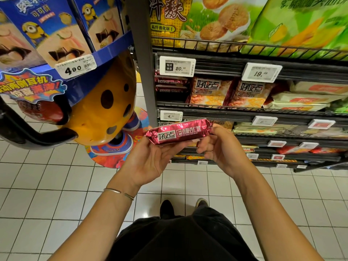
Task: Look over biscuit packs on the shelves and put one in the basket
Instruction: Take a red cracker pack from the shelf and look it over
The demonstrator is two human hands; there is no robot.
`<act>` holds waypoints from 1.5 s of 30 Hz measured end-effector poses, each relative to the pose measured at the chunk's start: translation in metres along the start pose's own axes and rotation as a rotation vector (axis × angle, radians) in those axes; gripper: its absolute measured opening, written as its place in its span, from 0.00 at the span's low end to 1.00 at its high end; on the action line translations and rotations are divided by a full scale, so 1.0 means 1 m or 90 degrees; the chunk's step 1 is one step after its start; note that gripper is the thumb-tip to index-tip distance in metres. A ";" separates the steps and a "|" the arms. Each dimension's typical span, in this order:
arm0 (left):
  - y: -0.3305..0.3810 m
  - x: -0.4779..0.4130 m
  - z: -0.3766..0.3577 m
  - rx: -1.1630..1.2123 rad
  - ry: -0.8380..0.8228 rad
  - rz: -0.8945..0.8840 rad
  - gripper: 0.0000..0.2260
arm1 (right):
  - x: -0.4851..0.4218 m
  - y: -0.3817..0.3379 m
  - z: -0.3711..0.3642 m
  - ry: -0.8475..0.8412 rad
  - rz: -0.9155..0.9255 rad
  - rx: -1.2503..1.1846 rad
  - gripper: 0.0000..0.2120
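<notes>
Magenta foil, crinkled and shiny, wraps the biscuit pack [178, 133] at the centre of the frame, held level between 2 hands. The left hand [150, 159] cradles its left end from below with the fingers curled under it. The right hand [222, 147] pinches the right end near the crimped seal. Both hands are therefore closed on the pack, which faces label up in front of the shelves [226, 114] and touches none of them.

The pack looks light, and its long bar form suggests a stiff stack inside — but foil is slick and biscuits break. A hold round the middle of the body, fingers on 1 long side and thumb on the other, should be safer than pulling at the sealed ends. It wants setting down rather than dropping.

A thin bracelet [118, 193] circles the left wrist. Across the right half of the frame the shelves carry more packs, with larger bags of the same brand [211, 91] under the price tags [177, 67]. In the upper left, blue boxes [56, 31] stand above an orange cookie-shaped mascot [101, 110], and white floor tiles [47, 185] fill the lower frame. I cannot make out a basket for certain — the black curved shape [28, 134] at the left edge could be a handle or part of the display.
</notes>
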State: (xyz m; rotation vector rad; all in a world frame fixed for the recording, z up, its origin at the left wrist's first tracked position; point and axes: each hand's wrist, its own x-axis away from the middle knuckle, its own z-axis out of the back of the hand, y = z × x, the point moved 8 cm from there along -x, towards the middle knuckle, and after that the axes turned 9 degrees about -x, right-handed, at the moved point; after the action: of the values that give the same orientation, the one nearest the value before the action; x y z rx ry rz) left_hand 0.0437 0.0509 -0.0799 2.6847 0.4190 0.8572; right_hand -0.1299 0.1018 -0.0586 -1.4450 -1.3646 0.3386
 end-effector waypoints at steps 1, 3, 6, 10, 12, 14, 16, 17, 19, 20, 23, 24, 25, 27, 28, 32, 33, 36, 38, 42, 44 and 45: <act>0.000 0.000 -0.002 0.008 -0.006 -0.002 0.29 | 0.000 0.002 0.001 0.001 -0.008 -0.006 0.10; 0.002 0.001 -0.006 0.006 -0.007 -0.012 0.28 | 0.000 0.006 0.004 0.004 -0.025 -0.018 0.11; 0.005 0.003 -0.010 -0.038 0.010 -0.029 0.25 | 0.001 0.012 0.008 0.013 -0.049 -0.035 0.12; 0.003 0.004 -0.008 -0.072 0.048 -0.024 0.20 | 0.001 0.017 0.010 0.005 -0.058 -0.033 0.11; 0.003 0.005 -0.004 -0.102 0.081 -0.023 0.21 | 0.001 0.017 0.010 -0.003 -0.050 -0.026 0.13; 0.003 0.005 0.000 -0.132 0.100 -0.014 0.24 | 0.001 0.016 0.010 -0.011 -0.042 -0.016 0.17; 0.006 0.006 0.000 -0.165 0.103 -0.012 0.24 | 0.002 0.015 0.009 -0.019 -0.034 -0.003 0.18; 0.008 0.006 0.001 -0.178 0.102 -0.019 0.24 | 0.001 0.014 0.009 -0.020 -0.028 -0.004 0.20; 0.013 0.006 0.001 -0.203 0.098 -0.040 0.22 | 0.002 0.013 0.011 -0.013 -0.010 -0.019 0.24; 0.015 0.005 0.001 -0.215 0.095 -0.057 0.20 | 0.002 0.012 0.012 -0.004 0.001 -0.015 0.25; 0.019 0.003 0.000 -0.269 0.068 -0.098 0.17 | 0.002 0.011 0.016 0.041 0.040 0.030 0.22; 0.020 0.004 -0.001 -0.292 0.053 -0.108 0.17 | 0.002 0.010 0.018 0.062 0.060 0.055 0.19; 0.020 0.004 -0.003 -0.314 0.039 -0.117 0.17 | 0.002 0.008 0.020 0.083 0.082 0.080 0.16; 0.021 0.004 -0.004 -0.358 0.034 -0.129 0.20 | 0.002 0.006 0.024 0.107 0.112 0.114 0.13; 0.020 0.004 -0.003 -0.375 0.039 -0.133 0.22 | 0.003 0.006 0.025 0.109 0.119 0.122 0.12; 0.022 0.006 -0.004 -0.448 0.034 -0.173 0.23 | 0.002 0.006 0.027 0.090 0.116 0.090 0.13; 0.022 0.006 -0.005 -0.461 0.037 -0.182 0.23 | 0.002 0.006 0.026 0.084 0.114 0.077 0.13; 0.025 0.007 -0.006 -0.477 0.042 -0.200 0.23 | 0.002 0.007 0.025 0.074 0.109 0.048 0.12; 0.027 0.007 -0.005 -0.478 0.047 -0.207 0.24 | 0.001 0.007 0.026 0.073 0.110 0.037 0.12; 0.031 0.007 -0.002 -0.425 0.085 -0.219 0.19 | 0.002 0.003 0.028 0.081 0.121 0.039 0.11; 0.034 0.006 0.004 -0.404 0.139 -0.221 0.16 | 0.004 0.002 0.029 0.087 0.124 0.034 0.09; 0.036 0.005 0.008 -0.399 0.173 -0.220 0.17 | 0.005 0.001 0.029 0.090 0.126 0.034 0.08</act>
State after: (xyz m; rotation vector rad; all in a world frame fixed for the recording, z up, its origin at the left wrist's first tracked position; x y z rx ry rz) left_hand 0.0594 0.0186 -0.0706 1.8692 0.5440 1.0367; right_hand -0.1511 0.1203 -0.0683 -1.5334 -1.0941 0.3902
